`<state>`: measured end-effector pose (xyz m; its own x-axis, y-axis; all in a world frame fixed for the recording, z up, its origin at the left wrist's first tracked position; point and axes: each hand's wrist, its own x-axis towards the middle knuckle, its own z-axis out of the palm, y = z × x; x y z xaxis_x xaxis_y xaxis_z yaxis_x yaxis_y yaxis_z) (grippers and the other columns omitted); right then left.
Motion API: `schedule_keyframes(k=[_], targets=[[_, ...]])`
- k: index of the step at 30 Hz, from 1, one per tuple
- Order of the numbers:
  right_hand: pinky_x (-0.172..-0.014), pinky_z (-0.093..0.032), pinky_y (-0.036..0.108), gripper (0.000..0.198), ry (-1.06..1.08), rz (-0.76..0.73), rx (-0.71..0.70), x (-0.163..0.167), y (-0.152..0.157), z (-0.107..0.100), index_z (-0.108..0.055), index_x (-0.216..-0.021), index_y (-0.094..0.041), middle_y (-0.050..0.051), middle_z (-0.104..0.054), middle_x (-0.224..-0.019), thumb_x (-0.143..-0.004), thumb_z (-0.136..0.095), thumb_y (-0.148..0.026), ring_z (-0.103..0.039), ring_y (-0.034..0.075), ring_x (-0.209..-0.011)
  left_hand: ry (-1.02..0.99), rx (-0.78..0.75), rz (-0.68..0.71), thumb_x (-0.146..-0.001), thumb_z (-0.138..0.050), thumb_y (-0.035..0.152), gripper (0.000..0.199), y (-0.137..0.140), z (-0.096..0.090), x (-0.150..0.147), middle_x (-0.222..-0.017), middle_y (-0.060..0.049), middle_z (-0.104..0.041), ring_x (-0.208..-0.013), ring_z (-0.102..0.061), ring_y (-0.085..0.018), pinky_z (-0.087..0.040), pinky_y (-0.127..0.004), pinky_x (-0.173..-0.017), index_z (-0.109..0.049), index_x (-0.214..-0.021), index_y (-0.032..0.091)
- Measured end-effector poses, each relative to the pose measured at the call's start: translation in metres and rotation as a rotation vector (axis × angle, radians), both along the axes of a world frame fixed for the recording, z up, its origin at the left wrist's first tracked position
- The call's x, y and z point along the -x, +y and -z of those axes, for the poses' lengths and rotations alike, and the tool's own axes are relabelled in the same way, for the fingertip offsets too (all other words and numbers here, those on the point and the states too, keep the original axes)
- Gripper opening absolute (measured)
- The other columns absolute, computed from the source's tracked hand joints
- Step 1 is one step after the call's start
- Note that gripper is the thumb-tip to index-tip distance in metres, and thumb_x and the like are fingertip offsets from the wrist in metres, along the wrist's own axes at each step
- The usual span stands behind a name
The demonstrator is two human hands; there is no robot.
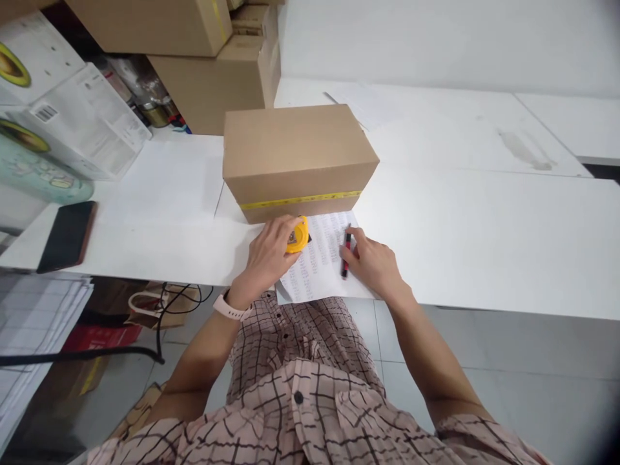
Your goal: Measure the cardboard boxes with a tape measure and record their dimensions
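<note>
My left hand (272, 250) is closed around a yellow tape measure (299, 236), just in front of a cardboard box. Under it lies a sheet of paper (324, 258) with columns of small writing, too fine to read; the sheet reaches over the table's front edge. My right hand (372, 259) pinches a red and black pen (346, 253) between thumb and fingers, low over the right side of the sheet. The closed cardboard box (300, 145), with a yellow strip along its front face, stands behind both hands.
A dark phone (68, 236) lies at the left on the white table (484, 239). White cartons (82, 116) and larger cardboard boxes (217, 81) are stacked at the back left. More papers (356, 102) lie behind the box. A black cable (121, 352) hangs below the table.
</note>
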<state>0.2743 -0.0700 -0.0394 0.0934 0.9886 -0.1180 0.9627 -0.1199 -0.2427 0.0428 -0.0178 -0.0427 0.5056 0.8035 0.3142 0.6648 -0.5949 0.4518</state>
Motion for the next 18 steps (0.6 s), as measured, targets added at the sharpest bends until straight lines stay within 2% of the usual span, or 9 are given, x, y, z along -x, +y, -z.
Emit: schedule_keyframes(k=[3, 5, 7, 8, 10, 12, 15, 18], targets=[[-0.064, -0.044, 0.036, 0.040, -0.016, -0.044, 0.008, -0.001, 0.001, -0.002, -0.059, -0.126, -0.018, 0.014, -0.074, -0.104, -0.093, -0.038, -0.023, -0.068, 0.027, -0.079, 0.063, 0.037, 0.008, -0.087, -0.063, 0.014, 0.052, 0.007, 0.005, -0.004, -0.144, -0.014, -0.053, -0.132, -0.049, -0.033, -0.045, -0.051, -0.109, -0.050, -0.138, 0.018], [-0.068, -0.046, 0.037, 0.037, 0.072, -0.041, -0.042, -0.006, -0.001, -0.001, -0.064, -0.118, -0.016, 0.014, -0.073, -0.100, -0.091, -0.039, -0.021, -0.067, 0.026, -0.078, 0.037, 0.025, -0.005, -0.088, -0.062, 0.013, 0.049, 0.001, 0.008, -0.006, -0.149, -0.016, -0.050, -0.140, -0.042, -0.035, -0.037, -0.057, -0.116, -0.052, -0.136, 0.016], [-0.070, -0.049, 0.038, 0.033, 0.342, -0.019, -0.100, -0.013, -0.007, 0.000, -0.068, -0.113, -0.017, 0.011, -0.073, -0.090, -0.093, -0.042, -0.025, -0.066, 0.023, -0.075, -0.028, -0.021, 0.010, -0.090, -0.061, 0.015, 0.042, -0.016, 0.013, -0.006, -0.151, -0.016, -0.049, -0.145, -0.037, -0.036, -0.029, -0.060, -0.121, -0.057, -0.132, 0.015], [-0.071, -0.051, 0.038, 0.032, 0.546, -0.012, -0.114, -0.018, -0.011, 0.000, -0.069, -0.111, -0.019, 0.009, -0.072, -0.086, -0.094, -0.044, -0.029, -0.066, 0.022, -0.075, -0.061, -0.052, 0.039, -0.091, -0.061, 0.017, 0.038, -0.027, 0.017, -0.006, -0.149, -0.016, -0.051, -0.144, -0.039, -0.036, -0.029, -0.060, -0.121, -0.060, -0.129, 0.015], [-0.073, -0.055, 0.039, 0.030, 0.991, -0.025, -0.113, -0.027, -0.023, -0.001, -0.070, -0.110, -0.022, 0.006, -0.073, -0.085, -0.094, -0.050, -0.037, -0.068, 0.022, -0.077, -0.099, -0.121, 0.133, -0.094, -0.062, 0.025, 0.031, -0.053, 0.027, -0.005, -0.138, -0.016, -0.061, -0.135, -0.050, -0.034, -0.038, -0.057, -0.117, -0.064, -0.123, 0.015], [-0.076, -0.057, 0.039, 0.029, 1.315, -0.061, -0.122, -0.031, -0.035, -0.002, -0.071, -0.111, -0.024, 0.005, -0.074, -0.091, -0.091, -0.060, -0.041, -0.070, 0.021, -0.081, -0.081, -0.208, 0.203, -0.095, -0.063, 0.030, 0.031, -0.077, 0.037, -0.004, -0.126, -0.016, -0.068, -0.123, -0.060, -0.032, -0.048, -0.053, -0.109, -0.065, -0.121, 0.013], [-0.075, -0.056, 0.035, 0.032, 1.458, -0.081, -0.164, -0.022, -0.048, 0.001, -0.069, -0.113, -0.026, 0.004, -0.074, -0.092, -0.083, -0.075, -0.036, -0.069, 0.019, -0.079, -0.038, -0.314, 0.194, -0.095, -0.064, 0.025, 0.031, -0.095, 0.050, -0.004, -0.121, -0.016, -0.071, -0.115, -0.065, -0.029, -0.052, -0.048, -0.104, -0.064, -0.121, 0.008], [-0.061, -0.049, 0.028, 0.021, 1.451, -0.046, -0.216, 0.003, -0.052, 0.012, -0.066, -0.097, -0.026, -0.001, -0.066, -0.077, -0.083, -0.077, -0.035, -0.059, 0.013, -0.066, -0.077, -0.316, 0.157, -0.096, -0.062, 0.019, 0.026, -0.095, 0.055, -0.007, -0.119, -0.013, -0.073, -0.112, -0.066, -0.025, -0.053, -0.044, -0.103, -0.065, -0.121, 0.012]])
